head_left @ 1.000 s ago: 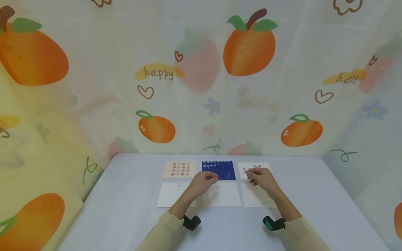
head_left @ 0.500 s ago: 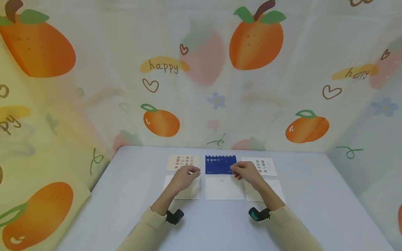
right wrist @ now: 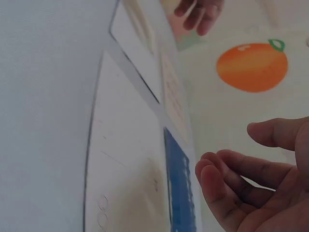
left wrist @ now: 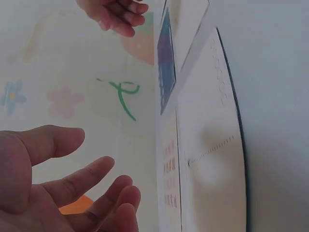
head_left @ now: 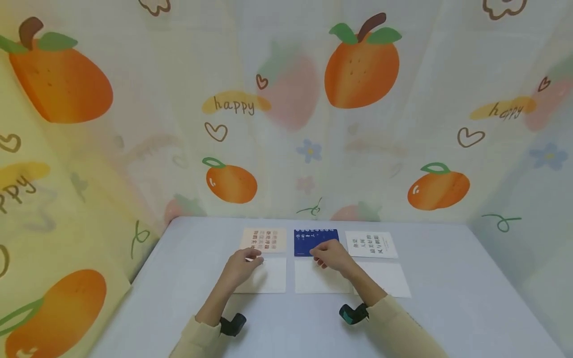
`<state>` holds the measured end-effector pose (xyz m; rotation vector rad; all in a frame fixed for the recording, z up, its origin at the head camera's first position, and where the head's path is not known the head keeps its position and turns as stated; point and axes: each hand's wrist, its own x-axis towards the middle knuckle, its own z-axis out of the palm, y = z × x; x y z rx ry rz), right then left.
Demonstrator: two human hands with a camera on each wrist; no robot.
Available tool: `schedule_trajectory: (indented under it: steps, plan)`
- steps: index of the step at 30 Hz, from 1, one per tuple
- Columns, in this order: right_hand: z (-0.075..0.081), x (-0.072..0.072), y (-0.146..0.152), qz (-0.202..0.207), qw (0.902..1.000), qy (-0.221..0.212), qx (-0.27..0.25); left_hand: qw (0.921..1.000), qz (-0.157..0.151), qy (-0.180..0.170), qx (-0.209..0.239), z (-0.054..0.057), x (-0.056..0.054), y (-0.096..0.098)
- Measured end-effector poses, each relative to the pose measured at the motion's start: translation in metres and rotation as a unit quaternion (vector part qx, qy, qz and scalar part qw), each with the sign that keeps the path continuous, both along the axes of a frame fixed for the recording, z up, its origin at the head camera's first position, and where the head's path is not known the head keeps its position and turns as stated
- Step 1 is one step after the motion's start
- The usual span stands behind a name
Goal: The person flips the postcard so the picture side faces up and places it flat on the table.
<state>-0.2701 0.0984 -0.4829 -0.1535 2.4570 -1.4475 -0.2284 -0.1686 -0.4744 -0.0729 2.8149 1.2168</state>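
Six flat cards, or several in two rows, lie on the white table [head_left: 147, 308]. At the back are a cream card with text [head_left: 270, 239], a blue card [head_left: 304, 241] and a white card with dark text [head_left: 376, 243]. The front row has a left white card [head_left: 273, 279], a middle white card [head_left: 311, 281] and a right white card [head_left: 394, 279]. My left hand [head_left: 239, 268] hovers over the left cards, fingers loosely bent around nothing. Above the blue and middle white cards is my right hand [head_left: 334, 254], its thumb and fingers apart in the right wrist view.
A fruit-patterned curtain [head_left: 277, 149] rises behind the table and along both sides. Black wrist cameras are strapped on, one at the left wrist [head_left: 234, 324] and another at the right wrist [head_left: 353, 314]. Both forearms wear cream sleeves.
Both hands have shifted left: the left from near the blue card to the left cards, the right from the right-hand cards to the middle ones. The cards stay in place; the head view moves slightly.
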Motion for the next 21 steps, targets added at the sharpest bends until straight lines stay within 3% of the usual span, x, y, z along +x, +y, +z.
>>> schedule_trajectory:
  steps: [7, 12, 21]
  plan:
    - [-0.005, 0.007, -0.020, 0.039, 0.9991, -0.018, 0.001, 0.9992, 0.024, -0.020, -0.024, -0.010, 0.005, -0.012]
    - [-0.012, 0.009, -0.035, 0.045, 0.9985, -0.032, 0.006, 0.9980, 0.028, -0.034, -0.045, -0.015, 0.010, -0.022]
    - [-0.016, 0.016, -0.054, 0.052, 0.9970, -0.058, 0.001, 0.9930, 0.064, -0.075, -0.066, -0.021, 0.013, -0.040]
